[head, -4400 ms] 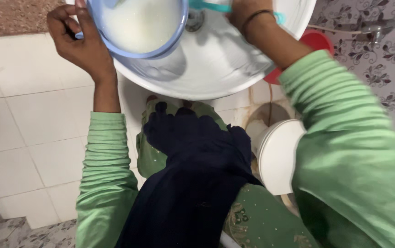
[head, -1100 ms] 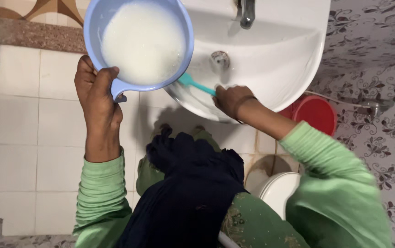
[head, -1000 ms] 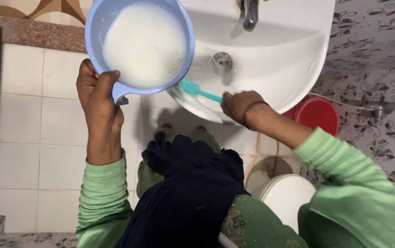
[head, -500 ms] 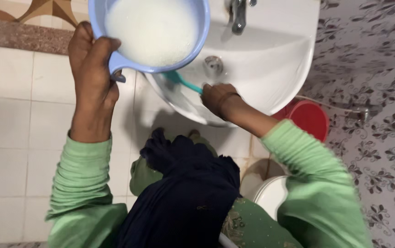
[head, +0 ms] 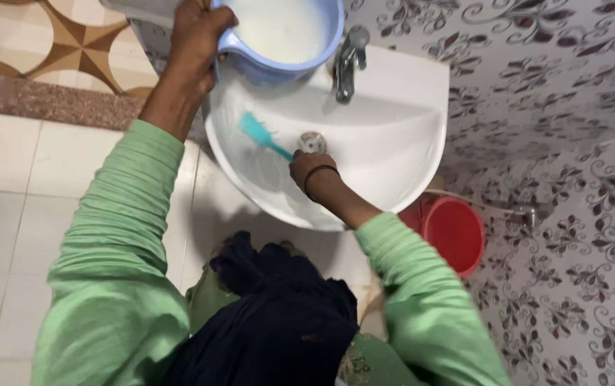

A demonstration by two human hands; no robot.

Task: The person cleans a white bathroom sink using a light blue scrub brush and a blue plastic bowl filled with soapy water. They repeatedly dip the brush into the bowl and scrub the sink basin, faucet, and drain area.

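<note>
Now the left hand [head: 195, 32] has its fingers wrapped tight on the handle of one blue mug [head: 286, 36] full of white soapy water, held over the back rim of one white sink [head: 393, 164] next to one tap [head: 348, 63]. If the mug tips too far, the water could splash out onto the floor. The right hand [head: 307, 166] has its fingers closed around one teal brush [head: 261, 136] inside the bowl near the drain [head: 312, 141], and a wet brush could slip; one red bucket [head: 454, 232] stands below.

Left hand [head: 197, 32] raised blue mug [head: 286, 36] to sink's back rim, teal brush [head: 261, 134] now mid-basin, cam tilted up
</note>
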